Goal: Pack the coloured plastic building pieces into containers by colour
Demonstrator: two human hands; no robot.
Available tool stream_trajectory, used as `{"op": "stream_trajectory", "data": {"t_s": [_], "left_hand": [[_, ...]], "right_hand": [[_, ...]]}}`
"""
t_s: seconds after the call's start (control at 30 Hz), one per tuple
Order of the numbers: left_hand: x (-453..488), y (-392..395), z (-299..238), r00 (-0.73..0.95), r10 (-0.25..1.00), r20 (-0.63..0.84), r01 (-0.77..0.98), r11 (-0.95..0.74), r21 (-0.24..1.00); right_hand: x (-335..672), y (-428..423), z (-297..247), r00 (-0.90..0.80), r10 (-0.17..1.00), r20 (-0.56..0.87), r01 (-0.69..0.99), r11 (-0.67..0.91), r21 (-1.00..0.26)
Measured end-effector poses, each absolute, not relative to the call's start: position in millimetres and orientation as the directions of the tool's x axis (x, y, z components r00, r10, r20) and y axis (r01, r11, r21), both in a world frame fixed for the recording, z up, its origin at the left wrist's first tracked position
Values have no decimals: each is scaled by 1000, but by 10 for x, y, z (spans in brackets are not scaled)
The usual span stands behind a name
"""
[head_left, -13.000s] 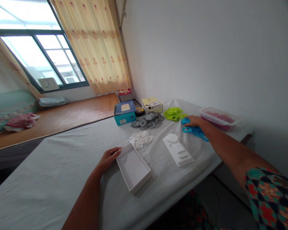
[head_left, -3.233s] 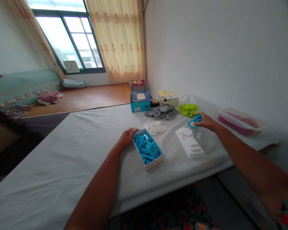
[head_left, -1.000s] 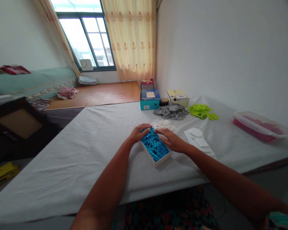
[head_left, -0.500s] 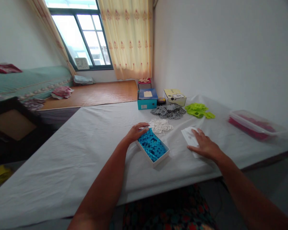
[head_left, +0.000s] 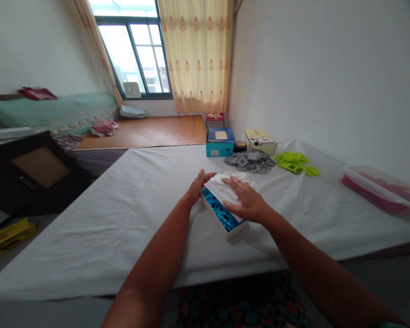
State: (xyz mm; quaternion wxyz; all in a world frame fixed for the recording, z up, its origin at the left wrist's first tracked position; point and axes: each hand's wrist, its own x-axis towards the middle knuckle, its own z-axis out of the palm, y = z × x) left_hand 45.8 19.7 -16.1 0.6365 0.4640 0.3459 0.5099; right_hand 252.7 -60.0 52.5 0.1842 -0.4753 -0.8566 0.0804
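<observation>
A shallow white box (head_left: pixel 227 234) full of blue plastic pieces (head_left: pixel 221 213) rests on the white-covered table, close to its front edge. My left hand (head_left: pixel 196 187) grips the box at its far left corner, partly hidden behind a white lid (head_left: pixel 214 186). Over the box my right hand (head_left: pixel 243 197) holds this lid, fingers on its upper face. The lid lies aslant and covers the right and far part of the blue pieces. Just beyond it, a pile of white plastic pieces (head_left: pixel 241 175) is partly covered from sight.
Behind are grey pieces (head_left: pixel 251 161), lime-green pieces (head_left: pixel 294 161), a blue box (head_left: pixel 220 142) and a yellow box (head_left: pixel 260 142). A clear plastic tub (head_left: pixel 381 189) with red contents stands at the right. The tablecloth (head_left: pixel 123 218) stretches left towards a dark cabinet (head_left: pixel 34 175).
My right hand has brought the white lid leftward from the table onto the box of blue pieces. My left hand stays at the box corner. The view has turned slightly left.
</observation>
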Motion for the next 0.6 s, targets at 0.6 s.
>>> {"op": "stream_trajectory", "data": {"t_s": [0.6], "left_hand": [[456,149,-137,261,965,34,-139,3,990]], "right_hand": [[2066,-944,523,-422,887,187,896,440,-66]]}}
